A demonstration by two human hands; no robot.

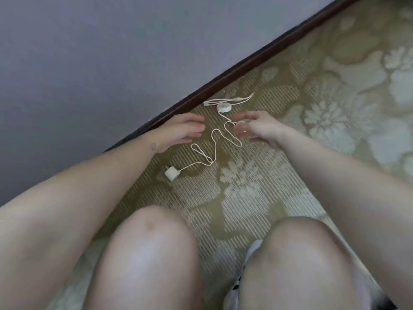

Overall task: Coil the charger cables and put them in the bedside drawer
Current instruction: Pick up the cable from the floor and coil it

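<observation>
Head view: the person kneels on a patterned floral carpet [290,90], both knees [147,253] low in the frame and both arms reaching forward. A white charger cable [215,130] snakes across the carpet in loose bends between the two hands. Its plug block [171,173] lies at the near end, below the left forearm. At its far end sits a round white disc [224,107], close to the dark skirting board [245,63] under a grey wall [111,52]. Just beyond the disc lies a second cable [230,100], folded into a short bundle.

The left hand [182,130] hovers left of the bends, fingers straight and relaxed, gripping nothing. The right hand [259,128] is over the cable's upper loop, fingers spread and lightly bent. Blur hides whether they pinch the cable or merely touch it.
</observation>
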